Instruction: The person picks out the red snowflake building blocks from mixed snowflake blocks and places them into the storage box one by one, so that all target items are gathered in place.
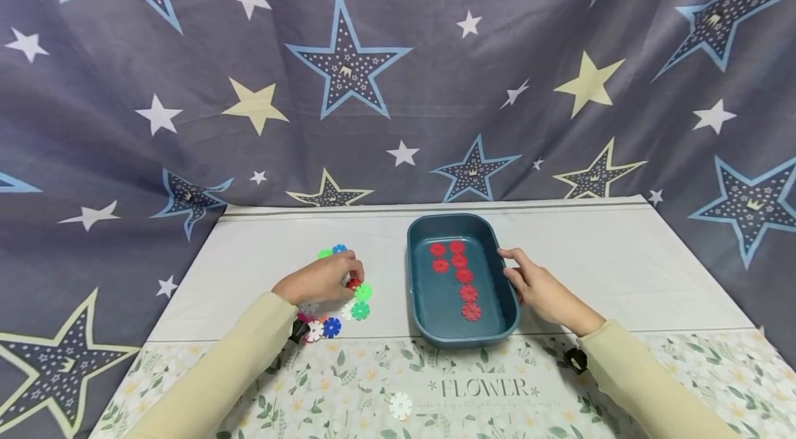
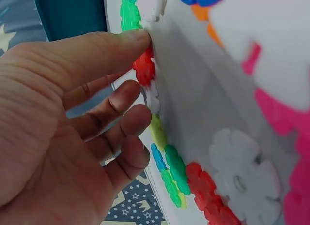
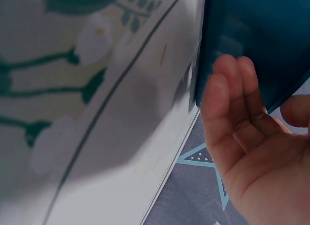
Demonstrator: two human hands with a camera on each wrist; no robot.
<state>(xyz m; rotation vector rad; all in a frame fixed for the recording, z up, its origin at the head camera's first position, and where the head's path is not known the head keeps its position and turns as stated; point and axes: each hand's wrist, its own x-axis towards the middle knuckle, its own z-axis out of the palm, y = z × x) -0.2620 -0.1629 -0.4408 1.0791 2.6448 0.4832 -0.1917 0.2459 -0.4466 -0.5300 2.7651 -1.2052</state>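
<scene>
At the left of the table, my left hand (image 1: 326,278) pinches a red flower-shaped disc (image 2: 144,69) between thumb and index finger. Its other fingers are loosely bent. Around it lie a light green disc (image 1: 363,292), a teal-green disc (image 1: 360,311), a blue disc (image 1: 332,327), a white disc (image 1: 315,330) and several others, partly hidden by the hand. My right hand (image 1: 543,294) touches the right rim of a dark teal tray (image 1: 435,321), its fingers fairly straight along the outer wall in the right wrist view. Several red discs (image 1: 463,276) lie inside the tray.
A lone white disc (image 1: 401,406) lies on the floral part of the tablecloth (image 1: 348,384), near the front. Behind the table hangs a grey curtain (image 1: 373,148) with stars. Blue and green discs sit just beyond my left hand.
</scene>
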